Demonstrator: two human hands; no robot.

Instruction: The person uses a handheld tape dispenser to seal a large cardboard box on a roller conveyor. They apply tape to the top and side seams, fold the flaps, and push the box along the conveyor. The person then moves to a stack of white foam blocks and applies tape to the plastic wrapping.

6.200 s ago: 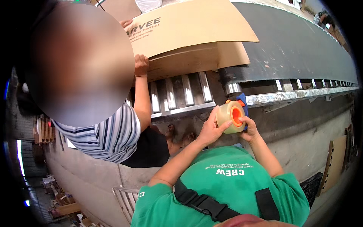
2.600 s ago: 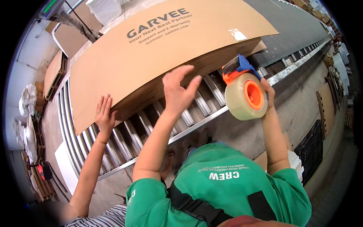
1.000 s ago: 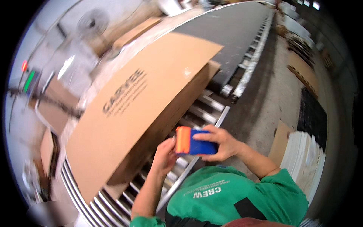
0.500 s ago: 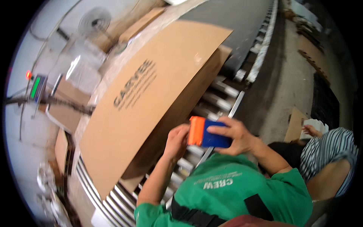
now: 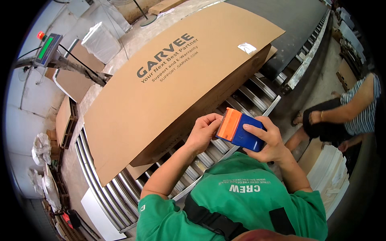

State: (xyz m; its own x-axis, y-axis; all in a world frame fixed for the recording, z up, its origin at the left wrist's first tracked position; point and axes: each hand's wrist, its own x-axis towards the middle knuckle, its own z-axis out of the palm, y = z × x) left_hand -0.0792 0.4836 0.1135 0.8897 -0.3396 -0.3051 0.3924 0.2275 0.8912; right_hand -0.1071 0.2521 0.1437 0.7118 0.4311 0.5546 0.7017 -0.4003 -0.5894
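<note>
A long flat brown cardboard box (image 5: 161, 84) lies on a metal roller conveyor (image 5: 120, 193). My right hand (image 5: 269, 140) grips a blue tape dispenser (image 5: 241, 130) with an orange front, held just off the box's near side. My left hand (image 5: 205, 130) pinches at the dispenser's orange end, fingers close to the box's side wall. Whether tape is between the fingers cannot be made out.
A person in a striped top (image 5: 354, 110) stands at the right, beside the conveyor. A black belt (image 5: 297, 24) continues the line at the top right. A weighing scale display (image 5: 47, 48) and flat cardboard (image 5: 76, 78) sit at the left. White boards (image 5: 333, 176) lean at the lower right.
The view has swung back left and the box fills more of it. My hands keep the dispenser at the box's side. The striped person has shifted farther up the right edge.
</note>
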